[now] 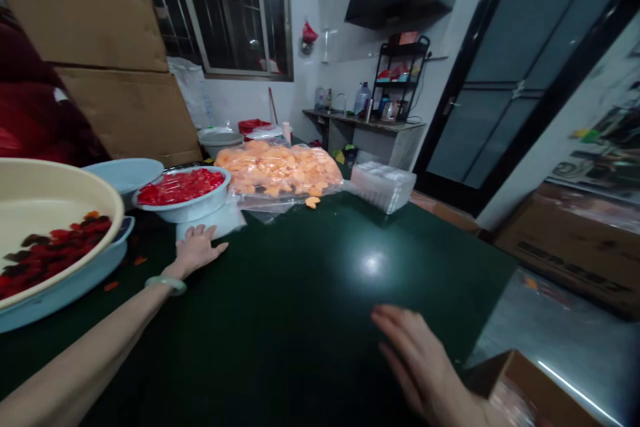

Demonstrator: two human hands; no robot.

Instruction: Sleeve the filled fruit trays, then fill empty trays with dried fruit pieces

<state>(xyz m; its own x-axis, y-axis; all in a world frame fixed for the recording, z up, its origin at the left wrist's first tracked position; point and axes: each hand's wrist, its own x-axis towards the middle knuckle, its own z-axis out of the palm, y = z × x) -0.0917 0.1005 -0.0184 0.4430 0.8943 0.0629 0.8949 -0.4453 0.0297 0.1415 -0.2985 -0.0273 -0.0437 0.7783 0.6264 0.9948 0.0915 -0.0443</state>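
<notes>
My left hand [197, 250] is stretched out with spread fingers, a pale green bangle [167, 285] on its wrist. Its fingertips reach a flat white translucent sheet or bag [220, 221], just in front of a white basin [185, 213] heaped with glossy red pieces [183, 187]. Over the right part of the dark green table [300, 307] is my right hand [417, 357], slightly blurred, holding nothing, its fingers extended. Beyond the hands lies a large clear plastic bag of orange pieces [280, 170], with one loose orange piece [313, 202] beside it.
At left, a cream basin [60, 177] of red and dark pieces sits in a blue basin [65, 303]. A stack of clear plastic packs [383, 185] stands near the table's far right edge. An open cardboard box [540, 390] is at lower right. Large cartons [125, 113] rise behind the basins.
</notes>
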